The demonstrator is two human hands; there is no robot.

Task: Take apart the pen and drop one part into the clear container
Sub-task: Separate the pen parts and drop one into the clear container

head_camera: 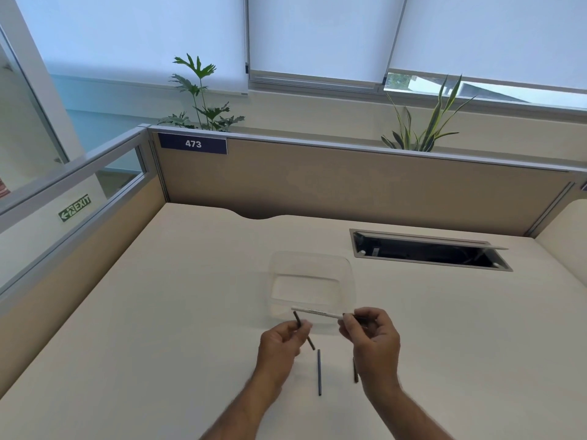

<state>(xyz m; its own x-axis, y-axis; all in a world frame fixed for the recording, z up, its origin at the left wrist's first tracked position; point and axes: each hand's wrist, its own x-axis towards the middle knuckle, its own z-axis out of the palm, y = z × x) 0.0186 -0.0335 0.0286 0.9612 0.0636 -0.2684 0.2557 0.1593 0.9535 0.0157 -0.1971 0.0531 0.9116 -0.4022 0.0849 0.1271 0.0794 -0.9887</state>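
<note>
Pinching a dark pen barrel (304,332), left hand (279,341) fingers closed on it, white refill (316,312) gripped by right hand (371,335) over clear container's (346,281) near rim, two dark pen pieces (319,372) laid on desk (158,312) below.

Two items of legible text appear in the head view.

1. The number "473" is printed in white digits on a dark blue rectangular label (192,143). The label is mounted at the upper left corner of the tan partition panel (349,185) behind the counter, just below the panel's metal top rail.

2. The word "EXIT" is printed on a green sign (75,207), together with a left-pointing arrow and a running-figure symbol. The sign sits on the pale wall surface at the left, seen through the glazed strip of the side partition.

The white pen part (316,312) carries faint markings along its length; these are too small to read.
</note>
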